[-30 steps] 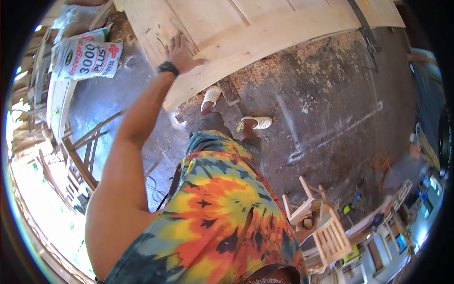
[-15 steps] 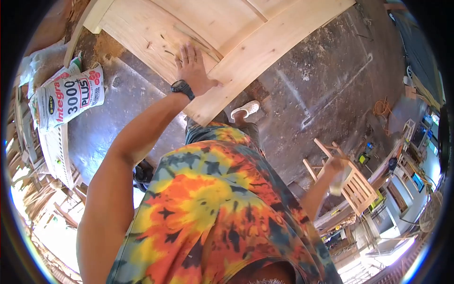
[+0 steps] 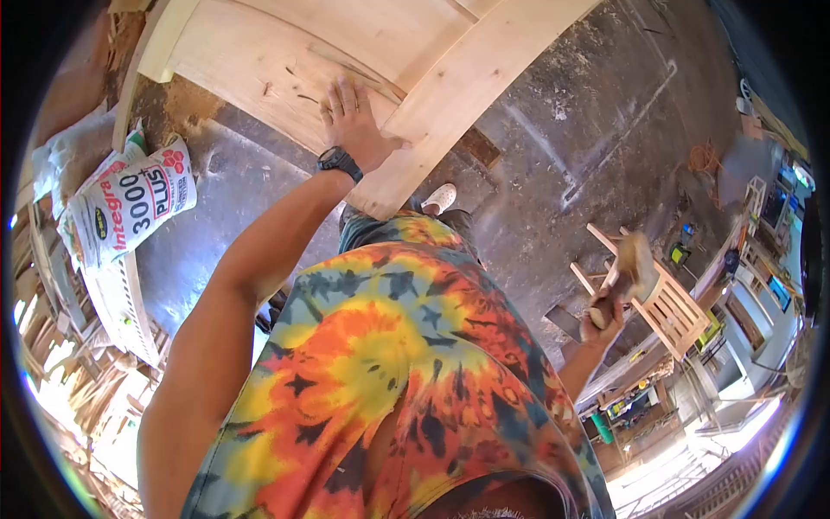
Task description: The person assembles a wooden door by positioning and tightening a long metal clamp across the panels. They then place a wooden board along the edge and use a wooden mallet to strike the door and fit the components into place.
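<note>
My left hand lies flat with spread fingers on the pale wooden panel. Its thumb reaches onto the plain board that runs diagonally along the panel's side. A thin wooden strip and small dark marks show in the wood near my fingertips. Off to the right, my right hand is wrapped round the handle of a wooden mallet. The mallet's head points away from my body and is slightly blurred. It is held apart from the panel.
A slatted wooden chair stands beyond my right hand. Printed sacks sit at the left. A cluttered workbench runs along the right, and a coiled orange cord lies on the stained floor.
My right hand has turned, and the mallet's head has swung from below the hand to above it. The left hand keeps its place on the wood. The view has shifted slightly.
</note>
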`<control>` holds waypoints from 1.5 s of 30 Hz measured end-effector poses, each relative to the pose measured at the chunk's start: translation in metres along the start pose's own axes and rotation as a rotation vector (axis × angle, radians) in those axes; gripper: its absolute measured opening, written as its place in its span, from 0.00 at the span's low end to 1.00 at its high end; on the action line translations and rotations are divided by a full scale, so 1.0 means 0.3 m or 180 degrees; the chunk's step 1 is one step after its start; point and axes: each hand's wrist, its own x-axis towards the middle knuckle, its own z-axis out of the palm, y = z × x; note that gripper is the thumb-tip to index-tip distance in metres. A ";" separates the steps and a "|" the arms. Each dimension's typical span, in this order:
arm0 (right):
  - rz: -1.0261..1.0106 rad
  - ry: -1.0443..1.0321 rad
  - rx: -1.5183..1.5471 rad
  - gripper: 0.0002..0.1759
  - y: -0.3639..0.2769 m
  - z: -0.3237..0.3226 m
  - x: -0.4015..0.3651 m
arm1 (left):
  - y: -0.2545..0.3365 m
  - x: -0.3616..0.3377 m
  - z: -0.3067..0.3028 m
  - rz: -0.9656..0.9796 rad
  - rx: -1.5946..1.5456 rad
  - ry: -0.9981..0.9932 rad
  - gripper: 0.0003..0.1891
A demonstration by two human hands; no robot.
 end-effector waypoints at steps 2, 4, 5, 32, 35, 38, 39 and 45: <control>-0.0525 0.0517 -0.0135 0.17 -0.124 -0.116 0.099 | 0.000 0.004 0.002 0.0023 0.0062 -0.0022 0.69; -0.0847 0.1036 0.0186 0.15 -0.138 -0.177 0.327 | -0.002 0.005 0.004 0.0017 0.0145 -0.0046 0.69; -0.0836 0.1087 0.0503 0.15 -0.096 -0.170 0.486 | 0.002 0.005 0.003 0.0002 0.0126 -0.0057 0.69; -0.0111 0.1288 -0.0698 0.14 0.538 -0.973 -0.811 | -0.747 0.346 0.003 -0.2561 -0.4544 0.1157 0.45; -0.0660 0.1601 -0.0946 0.14 0.392 -1.025 -0.866 | -0.774 0.379 0.039 -0.2819 -0.3384 0.1336 0.48; -0.1190 0.2301 -0.0103 0.18 0.341 -1.080 -0.646 | -0.712 0.338 -0.002 -0.2705 -0.3398 0.1549 0.51; -0.1303 0.2009 0.0194 0.14 0.374 -1.110 -0.496 | -0.703 0.337 -0.002 -0.2715 -0.3400 0.1546 0.51; -0.0657 -0.0005 -0.2108 0.07 1.253 -0.040 -0.289 | -0.730 0.350 0.004 -0.2790 -0.3235 0.1470 0.50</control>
